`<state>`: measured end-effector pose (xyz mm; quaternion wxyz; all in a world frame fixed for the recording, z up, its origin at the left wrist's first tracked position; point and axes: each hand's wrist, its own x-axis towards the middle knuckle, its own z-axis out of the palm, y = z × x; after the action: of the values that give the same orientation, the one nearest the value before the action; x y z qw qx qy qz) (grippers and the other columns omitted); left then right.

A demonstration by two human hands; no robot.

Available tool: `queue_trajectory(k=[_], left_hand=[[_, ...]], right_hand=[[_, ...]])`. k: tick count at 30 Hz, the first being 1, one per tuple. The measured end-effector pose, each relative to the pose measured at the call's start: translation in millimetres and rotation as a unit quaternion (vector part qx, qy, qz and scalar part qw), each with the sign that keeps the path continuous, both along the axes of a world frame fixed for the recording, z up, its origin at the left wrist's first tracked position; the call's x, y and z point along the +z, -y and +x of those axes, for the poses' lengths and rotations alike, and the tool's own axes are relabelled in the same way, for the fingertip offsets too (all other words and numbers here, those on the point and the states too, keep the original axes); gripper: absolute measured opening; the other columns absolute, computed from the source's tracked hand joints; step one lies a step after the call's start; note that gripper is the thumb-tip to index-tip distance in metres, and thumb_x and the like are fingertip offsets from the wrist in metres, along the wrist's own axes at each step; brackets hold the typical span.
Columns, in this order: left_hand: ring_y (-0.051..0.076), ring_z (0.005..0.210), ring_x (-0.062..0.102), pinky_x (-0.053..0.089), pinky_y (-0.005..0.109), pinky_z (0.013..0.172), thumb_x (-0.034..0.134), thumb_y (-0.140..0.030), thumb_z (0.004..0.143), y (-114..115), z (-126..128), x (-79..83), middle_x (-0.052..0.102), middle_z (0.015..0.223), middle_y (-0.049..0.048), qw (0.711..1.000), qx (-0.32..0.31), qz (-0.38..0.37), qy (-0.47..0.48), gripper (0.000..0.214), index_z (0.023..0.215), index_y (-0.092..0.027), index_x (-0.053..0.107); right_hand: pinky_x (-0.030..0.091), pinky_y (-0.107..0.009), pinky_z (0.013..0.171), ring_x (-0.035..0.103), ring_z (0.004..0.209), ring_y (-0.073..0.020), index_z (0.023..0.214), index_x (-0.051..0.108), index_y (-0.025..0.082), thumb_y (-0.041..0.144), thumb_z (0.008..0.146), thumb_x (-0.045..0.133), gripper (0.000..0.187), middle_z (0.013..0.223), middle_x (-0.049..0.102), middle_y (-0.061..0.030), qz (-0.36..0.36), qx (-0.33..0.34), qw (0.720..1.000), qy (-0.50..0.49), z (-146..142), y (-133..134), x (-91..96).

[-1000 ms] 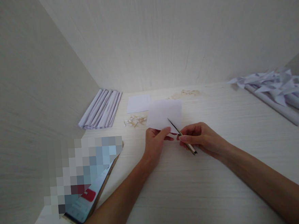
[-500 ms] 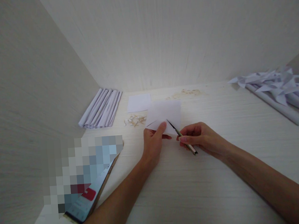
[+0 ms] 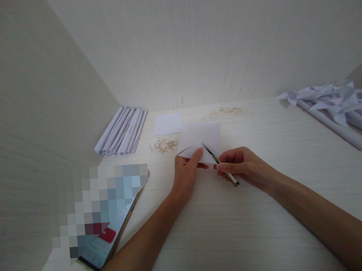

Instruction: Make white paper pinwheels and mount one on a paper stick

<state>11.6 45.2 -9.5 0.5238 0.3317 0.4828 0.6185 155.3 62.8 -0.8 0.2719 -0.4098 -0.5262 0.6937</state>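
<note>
My left hand (image 3: pixel 188 169) grips a square white sheet of paper (image 3: pixel 201 134) by its near edge, thumb on top and fingers underneath. A diagonal slit runs inward from the sheet's near left corner. My right hand (image 3: pixel 240 164) is closed around a slim cutter knife (image 3: pixel 227 174), with a thin dark pointed blade and a gold-green handle. Its blade lies slanted across the near right part of the sheet, with the tip close to my left thumb. The sheet hides whether the blade passes through it.
Rolled paper tubes (image 3: pixel 121 131) lie at the back left, beside another white sheet (image 3: pixel 168 124). Small pins or sticks (image 3: pixel 163 145) sit in a pile near it; more pale bits (image 3: pixel 230 110) lie behind. Paper pinwheels (image 3: pixel 336 100) occupy the right. A phone (image 3: pixel 104 244) lies at left.
The sheet has shifted very slightly toward me and to the right, and its left slit gapes a little more. Both hands keep their holds.
</note>
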Motion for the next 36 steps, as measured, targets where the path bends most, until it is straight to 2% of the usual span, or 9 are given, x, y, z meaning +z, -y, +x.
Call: queue_trajectory(k=[20,26,29,32,36], left_hand=[[0.01,0.048,0.054,0.045,0.02,0.039,0.064,-0.024,0.059,0.1,0.9,1.6,0.062,0.062,-0.0005,1.0,0.006,-0.003,0.024,0.015,0.069,-0.013,0.063],[0.009,0.044,0.054,0.04,0.018,0.036,0.062,-0.026,0.06,-2.7,-1.3,1.9,0.061,0.058,0.0006,0.993,0.109,0.028,0.032,0.017,0.069,-0.012,0.061],[0.009,0.043,0.054,0.038,0.018,0.035,0.062,-0.026,0.06,-4.5,-2.8,1.1,0.061,0.058,0.0001,0.989,0.136,0.028,0.046,0.018,0.069,-0.011,0.06],[0.01,0.045,0.056,0.039,0.018,0.035,0.063,-0.026,0.059,-5.1,-3.3,-0.2,0.061,0.063,0.0006,0.987,0.15,0.025,0.046,0.019,0.071,-0.011,0.06],[0.012,0.047,0.059,0.04,0.018,0.035,0.061,-0.027,0.061,-3.5,-2.2,-1.3,0.062,0.06,0.0016,0.99,0.131,0.027,0.031,0.02,0.072,-0.011,0.06]], right_hand=[[0.027,-0.02,0.039,0.043,0.041,-0.0046,0.055,0.06,0.012,0.029,0.057,0.071,0.02,0.05,0.056,0.0003,-0.008,-0.007,1.0,-0.01,0.3,0.0,-0.1],[0.03,-0.02,0.042,0.045,0.044,-0.0056,0.064,0.062,0.012,0.029,0.058,0.071,0.021,0.053,0.057,0.0006,-0.002,0.029,1.0,0.003,1.0,-1.0,-2.8],[0.03,-0.02,0.043,0.044,0.045,-0.0056,0.065,0.061,0.013,0.029,0.059,0.071,0.02,0.052,0.055,0.0017,0.006,0.044,0.999,0.002,1.2,1.0,-3.7],[0.031,-0.02,0.045,0.047,0.049,-0.0068,0.068,0.061,0.013,0.029,0.059,0.071,0.021,0.057,0.057,0.0005,0.016,0.015,0.999,-0.038,0.9,4.9,-3.9],[0.035,-0.02,0.049,0.049,0.055,-0.0077,0.073,0.061,0.015,0.033,0.06,0.069,0.023,0.061,0.057,0.0004,0.013,-0.094,0.986,-0.136,-2.8,10.0,-3.6]])
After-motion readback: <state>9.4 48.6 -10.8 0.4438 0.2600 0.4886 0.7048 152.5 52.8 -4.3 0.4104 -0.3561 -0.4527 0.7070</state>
